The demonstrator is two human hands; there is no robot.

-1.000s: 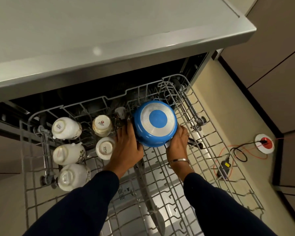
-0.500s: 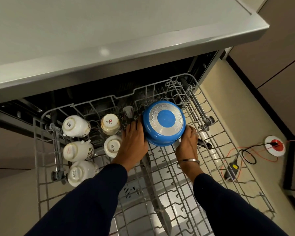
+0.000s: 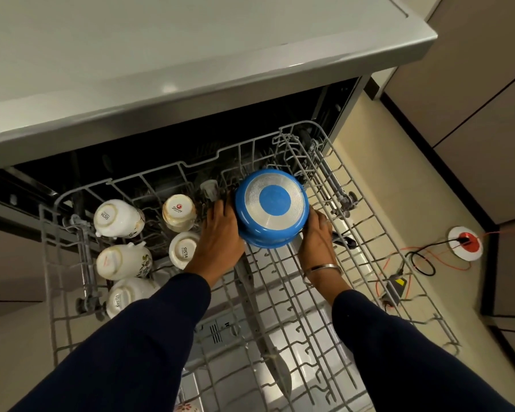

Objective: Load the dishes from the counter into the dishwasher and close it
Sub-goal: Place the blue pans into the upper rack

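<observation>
Your left hand (image 3: pixel 220 233) lies flat against the left wall of the blue pan (image 3: pixel 272 208), fingers fairly straight and pressed to it. Your right hand (image 3: pixel 317 236) cups the right wall, just where the dark handle (image 3: pixel 344 240) leaves the pan; how far those fingers curl under the rim you cannot tell from here. The pan sits upside down between your hands, in the far right part of the upper rack (image 3: pixel 369 292), its silver-ringed base facing up at you.

The relation that matters is the handle: it runs out to the right and a little toward you, past your right hand, so the pan's long axis lies across the rack and your right hand is the nearer one to steer it. To my eye the pan is nearly seated and needs only settling among the wires.

Left of your left hand stand five upturned mugs (image 3: pixel 118 218), apart from the pan. Above all this runs the counter (image 3: pixel 191 69).
</observation>
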